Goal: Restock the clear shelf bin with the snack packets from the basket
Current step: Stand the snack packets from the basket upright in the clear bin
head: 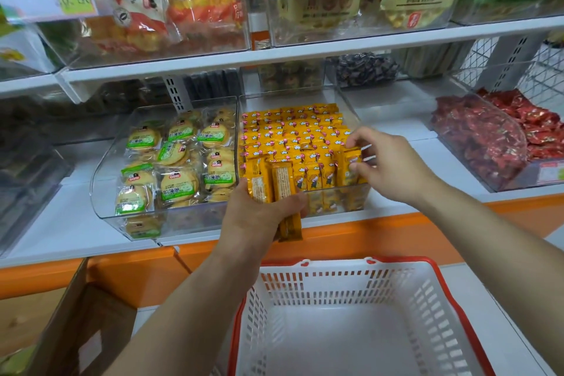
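Yellow snack packets (pixel 293 134) stand in rows in the clear shelf bin (pixel 335 203) on the white shelf (pixel 76 223). Left grip (pixel 259 214) clasps a bundle of packets (pixel 274 183) at the bin's front wall; right grip (pixel 387 162) pinches one upright packet (pixel 351 163) at its right side. White basket (pixel 451 290) below.

One wide-angle camera, worn on the person's head, faces forward and down at the white shelf with an orange front edge (pixel 55 223), from close by. The clear plastic shelf bin (pixel 290 98) of yellow foil snack packets (pixel 293 134) lies mid-frame. The white plastic basket with a red rim (pixel 335 287) is nearest, at the bottom.
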`<state>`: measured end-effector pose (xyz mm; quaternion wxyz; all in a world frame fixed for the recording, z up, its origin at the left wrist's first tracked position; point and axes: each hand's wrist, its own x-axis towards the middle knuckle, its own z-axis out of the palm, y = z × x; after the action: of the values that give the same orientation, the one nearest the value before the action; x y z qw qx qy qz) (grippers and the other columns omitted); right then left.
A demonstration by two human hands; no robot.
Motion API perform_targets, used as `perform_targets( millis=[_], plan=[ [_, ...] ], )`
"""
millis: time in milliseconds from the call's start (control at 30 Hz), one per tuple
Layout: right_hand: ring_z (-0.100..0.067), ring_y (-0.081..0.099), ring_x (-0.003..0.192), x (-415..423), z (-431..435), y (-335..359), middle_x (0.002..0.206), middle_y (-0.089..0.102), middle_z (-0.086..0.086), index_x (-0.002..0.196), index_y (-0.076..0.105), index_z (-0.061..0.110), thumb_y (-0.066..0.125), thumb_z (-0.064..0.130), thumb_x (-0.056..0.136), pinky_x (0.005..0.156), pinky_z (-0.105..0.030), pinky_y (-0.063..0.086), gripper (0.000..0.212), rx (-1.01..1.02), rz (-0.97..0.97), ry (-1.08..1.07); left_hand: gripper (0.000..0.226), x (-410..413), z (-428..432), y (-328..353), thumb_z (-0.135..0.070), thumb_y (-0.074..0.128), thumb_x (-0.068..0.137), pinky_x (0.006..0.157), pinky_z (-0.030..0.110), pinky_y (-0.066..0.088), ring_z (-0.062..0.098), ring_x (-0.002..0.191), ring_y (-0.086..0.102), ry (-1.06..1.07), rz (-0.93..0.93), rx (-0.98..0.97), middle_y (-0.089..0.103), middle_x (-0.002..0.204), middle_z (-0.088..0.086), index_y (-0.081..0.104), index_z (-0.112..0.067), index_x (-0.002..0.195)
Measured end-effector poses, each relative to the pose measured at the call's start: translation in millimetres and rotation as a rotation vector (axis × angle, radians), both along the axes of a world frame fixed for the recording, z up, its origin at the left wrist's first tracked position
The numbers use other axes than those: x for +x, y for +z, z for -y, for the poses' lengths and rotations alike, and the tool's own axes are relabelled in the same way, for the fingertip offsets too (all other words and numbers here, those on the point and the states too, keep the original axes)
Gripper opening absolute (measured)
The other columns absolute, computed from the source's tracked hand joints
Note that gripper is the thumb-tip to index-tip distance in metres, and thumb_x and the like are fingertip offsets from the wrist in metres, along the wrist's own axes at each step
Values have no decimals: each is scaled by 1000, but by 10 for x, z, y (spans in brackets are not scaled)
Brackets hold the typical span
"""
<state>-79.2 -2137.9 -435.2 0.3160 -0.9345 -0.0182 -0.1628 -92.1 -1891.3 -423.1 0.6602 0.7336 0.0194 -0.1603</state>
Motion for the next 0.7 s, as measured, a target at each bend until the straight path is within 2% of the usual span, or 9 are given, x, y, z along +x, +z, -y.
perform_targets(
  millis=[167,267,400,467,500,567,633,667,700],
  plan=[
    [-22,61,100,2,-34,-16,103,67,8,96,65,34,66,37,89,75,-35,51,8,-498,-119,-28,40,20,-45,-26,-24,84,80,92,55,58,21,88,78,-28,24,14,80,94,2,68,-22,117],
    [-21,56,105,-25,-105,-50,104,68,6,101,70,37,55,50,91,75,-35,51,22,-611,-179,-66,36,14,-69,-32,-23,84,81,91,56,58,21,86,78,-46,26,15,80,91,3,69,-21,113],
    [-20,48,112,-64,-158,-76,120,60,7,113,67,36,52,50,91,85,-38,51,30,-691,-285,-43,36,-4,-71,-33,-26,82,84,93,56,58,21,88,78,-77,21,13,80,90,3,68,-19,116],
    [-20,48,117,-107,-170,-29,127,56,6,123,64,34,55,49,91,90,-37,49,36,-686,-235,-68,35,-15,-59,-50,-26,78,88,96,56,56,21,91,78,-110,-8,-10,80,93,4,65,-20,120],
    [-18,51,114,-137,-184,-4,123,57,7,123,64,33,58,48,91,88,-36,48,36,-631,-162,-90,33,-21,-52,-62,-23,75,90,97,57,55,22,92,78,-135,-27,-30,80,95,5,64,-20,121],
    [-9,58,99,-227,-292,72,106,63,15,119,65,33,62,44,91,81,-32,48,30,-249,-70,-84,31,-35,-37,-89,-19,71,94,100,58,53,24,96,77,-185,-55,-62,80,99,6,62,-21,123],
    [-2,65,89,-317,-477,140,96,70,16,121,65,35,63,43,93,79,-28,51,29,274,-179,14,32,-55,-18,-105,-18,71,94,102,59,52,26,101,76,-230,-56,-77,79,102,7,62,-22,124],
    [-2,68,87,-350,-557,159,96,71,14,126,62,36,63,43,93,75,-25,52,33,437,-258,68,34,-64,-7,-106,-17,72,93,102,59,52,27,102,75,-248,-50,-87,79,105,8,62,-21,125],
    [0,69,83,-376,-608,162,96,70,13,130,59,36,64,43,93,68,-21,53,38,495,-309,110,36,-73,2,-105,-16,73,93,101,58,53,28,103,75,-262,-45,-102,78,107,9,62,-20,126]
  ],
)
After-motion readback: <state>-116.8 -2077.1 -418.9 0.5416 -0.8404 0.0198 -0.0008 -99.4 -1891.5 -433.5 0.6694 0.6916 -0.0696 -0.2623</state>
